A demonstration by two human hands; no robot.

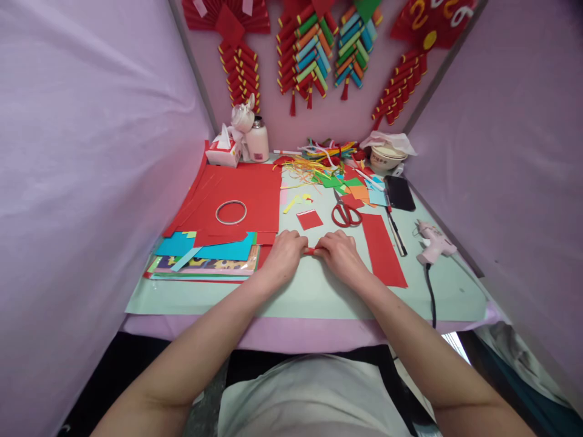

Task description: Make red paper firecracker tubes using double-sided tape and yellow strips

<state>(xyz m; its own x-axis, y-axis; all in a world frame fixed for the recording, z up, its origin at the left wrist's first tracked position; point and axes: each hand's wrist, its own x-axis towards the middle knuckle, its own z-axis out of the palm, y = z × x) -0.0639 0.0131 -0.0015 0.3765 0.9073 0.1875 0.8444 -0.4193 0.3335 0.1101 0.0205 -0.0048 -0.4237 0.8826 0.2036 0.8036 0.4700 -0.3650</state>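
Note:
My left hand [285, 250] and my right hand [339, 255] rest side by side on the pale green mat [319, 291], fingers curled inward. Between the fingertips of both hands is a small rolled piece of red paper [311, 250], pinched from each end. Just beyond it lies a small red paper square [310, 219]. A long red paper strip [382, 249] lies right of my right hand. Red-handled scissors [345, 213] lie past the hands.
Red sheets with a tape ring [231, 212] and a stack of coloured paper [204, 255] lie at left. A glue gun [435, 243] with its cord, a pen [395, 230] and a black phone [399, 192] sit at right. Paper scraps, a bowl [385, 158] and a tissue box [223, 152] line the back.

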